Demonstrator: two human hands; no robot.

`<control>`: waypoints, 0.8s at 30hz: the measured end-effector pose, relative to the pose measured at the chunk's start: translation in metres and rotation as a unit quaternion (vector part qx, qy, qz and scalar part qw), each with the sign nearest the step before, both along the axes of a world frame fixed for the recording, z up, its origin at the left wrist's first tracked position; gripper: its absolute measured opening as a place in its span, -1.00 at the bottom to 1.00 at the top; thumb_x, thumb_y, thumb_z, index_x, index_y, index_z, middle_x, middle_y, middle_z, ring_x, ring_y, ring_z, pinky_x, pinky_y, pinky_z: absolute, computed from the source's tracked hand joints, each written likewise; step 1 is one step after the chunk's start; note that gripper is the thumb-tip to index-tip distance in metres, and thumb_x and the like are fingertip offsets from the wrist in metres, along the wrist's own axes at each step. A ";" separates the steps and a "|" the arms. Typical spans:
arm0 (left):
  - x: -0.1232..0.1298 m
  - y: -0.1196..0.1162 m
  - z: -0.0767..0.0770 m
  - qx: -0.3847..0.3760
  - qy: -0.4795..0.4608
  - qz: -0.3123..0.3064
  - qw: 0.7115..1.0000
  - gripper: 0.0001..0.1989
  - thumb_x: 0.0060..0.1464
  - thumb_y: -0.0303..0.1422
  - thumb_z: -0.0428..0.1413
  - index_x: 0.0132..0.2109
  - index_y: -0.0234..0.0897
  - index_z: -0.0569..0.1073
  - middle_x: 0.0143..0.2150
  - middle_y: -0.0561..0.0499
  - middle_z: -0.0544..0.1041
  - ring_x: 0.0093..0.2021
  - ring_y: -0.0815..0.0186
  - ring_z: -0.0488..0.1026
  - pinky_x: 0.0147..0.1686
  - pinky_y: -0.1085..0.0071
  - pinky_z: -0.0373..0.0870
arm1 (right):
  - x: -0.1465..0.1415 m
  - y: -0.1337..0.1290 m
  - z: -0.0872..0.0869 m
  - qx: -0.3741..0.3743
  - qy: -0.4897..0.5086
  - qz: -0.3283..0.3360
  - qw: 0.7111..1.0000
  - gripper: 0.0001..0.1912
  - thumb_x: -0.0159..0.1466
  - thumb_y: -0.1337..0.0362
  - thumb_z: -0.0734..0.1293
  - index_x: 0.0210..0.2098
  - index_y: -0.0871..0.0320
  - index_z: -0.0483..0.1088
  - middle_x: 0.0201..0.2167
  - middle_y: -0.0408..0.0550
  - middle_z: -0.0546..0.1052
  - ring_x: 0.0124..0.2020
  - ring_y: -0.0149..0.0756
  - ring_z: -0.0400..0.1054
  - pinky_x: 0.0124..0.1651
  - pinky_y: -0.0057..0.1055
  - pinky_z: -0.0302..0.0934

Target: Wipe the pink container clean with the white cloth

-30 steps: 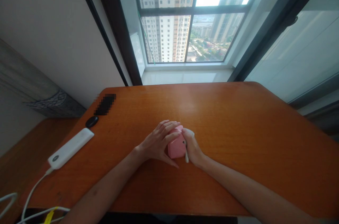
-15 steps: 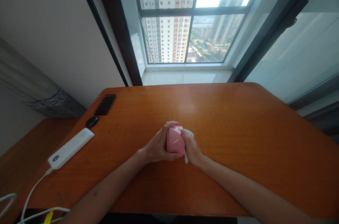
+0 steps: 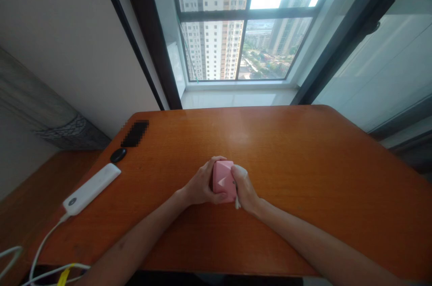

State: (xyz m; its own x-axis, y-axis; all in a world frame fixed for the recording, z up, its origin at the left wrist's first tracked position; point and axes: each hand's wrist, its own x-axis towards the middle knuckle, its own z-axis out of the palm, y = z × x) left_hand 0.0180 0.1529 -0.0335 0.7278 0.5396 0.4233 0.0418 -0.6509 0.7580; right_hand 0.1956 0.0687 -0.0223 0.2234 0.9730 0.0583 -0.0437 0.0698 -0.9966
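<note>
Over the near middle of the table, I have a small pink faceted box-shaped object [image 3: 223, 178] between my hands. My left hand [image 3: 201, 183] curls around its left side, fingers over the far edge and thumb across the near end. On the other side, my right hand [image 3: 245, 188] is closed, its thumb against the pink object's right edge. A white item [image 3: 240, 169] shows above the right-hand fingers, and a thin white end sticks out below them; its kind is mostly hidden by the hand. A small dark spot marks the pink object's right side.
At the left of the brown wooden table [image 3: 297, 155] lie a white power strip [image 3: 92, 189] with its cable, a round black object [image 3: 118, 155] and a blurred-out dark rectangle [image 3: 135, 133]. A window [image 3: 245, 47] stands beyond the far edge.
The pink object has turned slightly, and a dark spot now shows at its right side. My left thumb has shifted onto its near face. Both hands stay in almost the same place.
</note>
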 end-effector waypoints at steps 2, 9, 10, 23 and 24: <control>-0.001 -0.001 -0.002 -0.036 0.021 0.005 0.999 0.04 -0.04 0.07 0.47 0.46 -0.13 0.22 0.30 -0.22 0.51 0.15 -0.09 0.60 0.19 -0.02 0.60 | 0.001 0.000 -0.001 -0.002 -0.013 0.003 1.000 -0.25 0.35 -0.47 0.24 -0.49 0.09 0.34 -0.57 -0.16 0.33 -0.50 -0.31 0.16 -0.41 -0.33 0.12; -0.007 0.016 -0.002 0.247 0.020 -0.031 0.968 0.37 -0.22 0.16 0.59 0.57 -0.03 0.05 0.56 -0.39 0.25 0.49 -0.34 0.34 0.49 -0.31 0.28 | 0.000 0.001 0.005 0.017 0.001 0.014 1.000 -0.28 0.39 -0.43 0.23 -0.46 0.10 0.37 -0.54 -0.14 0.35 -0.49 -0.30 0.16 -0.43 -0.34 0.15; -0.007 0.017 -0.001 0.272 0.016 -0.029 0.962 0.34 -0.17 0.16 0.58 0.57 -0.04 0.05 0.54 -0.40 0.28 0.47 -0.32 0.37 0.48 -0.30 0.29 | 0.000 0.001 0.006 0.020 0.003 0.013 1.000 -0.29 0.39 -0.43 0.23 -0.46 0.10 0.36 -0.54 -0.14 0.35 -0.49 -0.30 0.16 -0.44 -0.34 0.16; 0.000 0.000 -0.003 -0.079 0.017 0.012 0.997 0.07 -0.02 0.11 0.47 0.49 -0.14 0.23 0.37 -0.25 0.48 0.26 -0.13 0.55 0.31 -0.07 0.51 | -0.001 0.001 0.003 -0.004 0.003 -0.030 1.000 -0.28 0.35 -0.44 0.26 -0.49 0.10 0.37 -0.54 -0.14 0.35 -0.47 -0.28 0.19 -0.39 -0.32 0.19; 0.000 0.002 -0.005 -0.048 0.014 0.011 0.999 0.14 -0.05 0.11 0.50 0.52 -0.13 0.18 0.43 -0.28 0.42 0.32 -0.18 0.50 0.36 -0.11 0.47 | -0.001 0.002 0.004 -0.004 0.008 -0.029 1.000 -0.28 0.35 -0.44 0.26 -0.48 0.11 0.39 -0.53 -0.13 0.36 -0.47 -0.28 0.20 -0.40 -0.32 0.19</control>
State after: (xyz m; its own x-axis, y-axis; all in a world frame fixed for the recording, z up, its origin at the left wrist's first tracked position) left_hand 0.0175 0.1547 -0.0380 0.7262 0.5922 0.3492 0.0762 -0.5741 0.8152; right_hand 0.1944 0.0704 -0.0184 0.2808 0.9587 0.0459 -0.0566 0.0643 -0.9963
